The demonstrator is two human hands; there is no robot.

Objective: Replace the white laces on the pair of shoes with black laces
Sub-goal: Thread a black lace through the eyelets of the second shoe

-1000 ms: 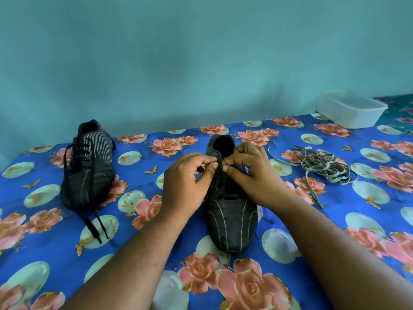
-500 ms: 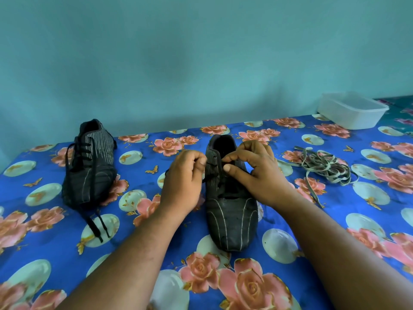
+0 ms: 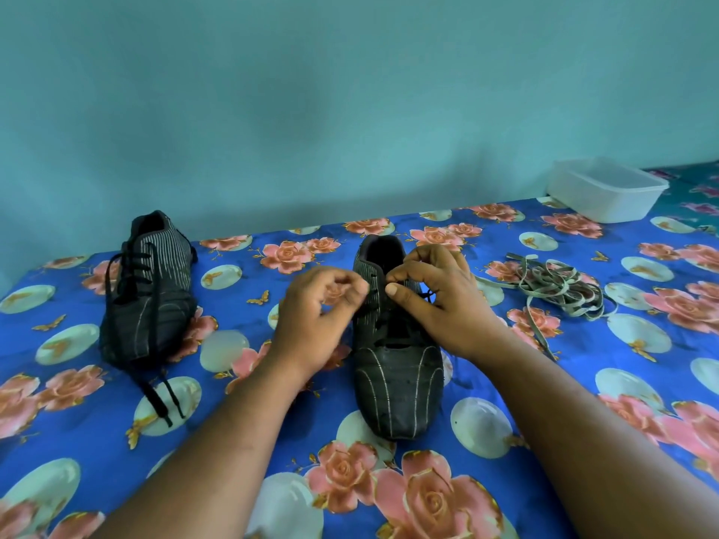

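Up close, our left hand (image 3: 317, 317) curls beside the near shoe (image 3: 397, 355), fingertips pinched; whether it holds black lace (image 3: 402, 338) we cannot tell. Our right hand (image 3: 439, 301) pinches at the top eyelets. We judge we're finishing the lacing here; next, a firm, even pull. Farther off: the laced shoe (image 3: 149, 293) and discarded white laces (image 3: 560, 291).

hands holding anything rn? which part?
Right hand pinches the black lace near the top eyelets of the middle shoe. Left hand is curled beside it; its hold cannot be told.
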